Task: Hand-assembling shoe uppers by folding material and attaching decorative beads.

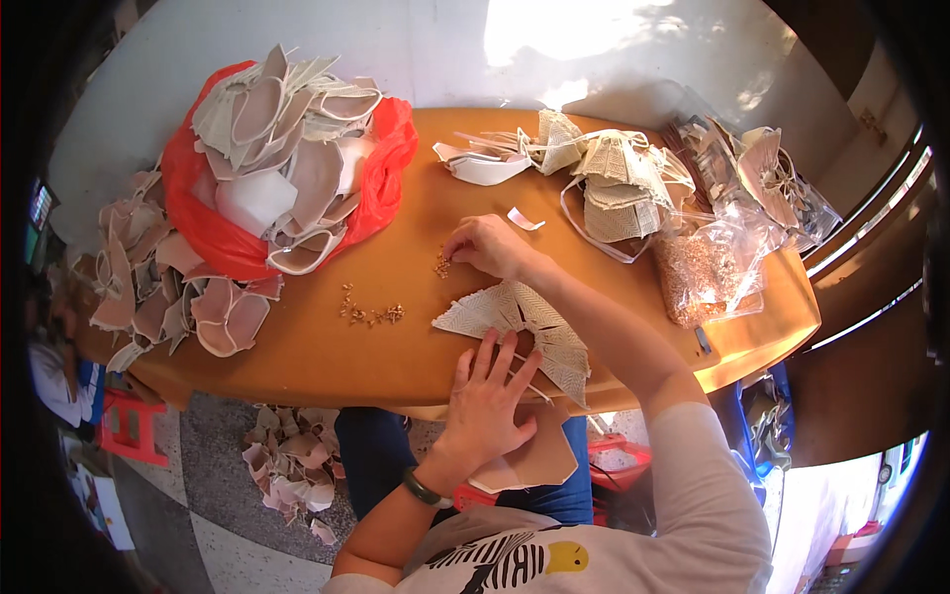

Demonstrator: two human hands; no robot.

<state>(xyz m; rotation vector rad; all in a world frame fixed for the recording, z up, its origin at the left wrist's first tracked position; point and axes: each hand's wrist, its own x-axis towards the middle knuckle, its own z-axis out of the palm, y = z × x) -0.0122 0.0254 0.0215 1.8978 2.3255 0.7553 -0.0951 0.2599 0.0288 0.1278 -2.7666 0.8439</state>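
Observation:
My left hand (487,401) lies with fingers spread on a cream woven fabric piece (483,310), pressing it near the table's front edge. Below that hand, a pinkish-beige panel (534,457) hangs over the edge above my lap; whether it is joined to the woven piece is hard to see. Beyond the fabric, my right hand (487,246) has its fingertips pinched together at a little group of small gold-coloured pieces (441,265). Anything between those fingertips is too small to make out. More such gold pieces (373,317) are scattered to the left.
A red plastic bag (396,148) heaped with fabric pieces stands back left, beside another pile (148,282). Back right are stacked woven pieces (618,183) and a clear bag of gold pieces (703,277). A paper scrap (525,219) lies behind my right hand. More pieces (295,460) lie on the floor.

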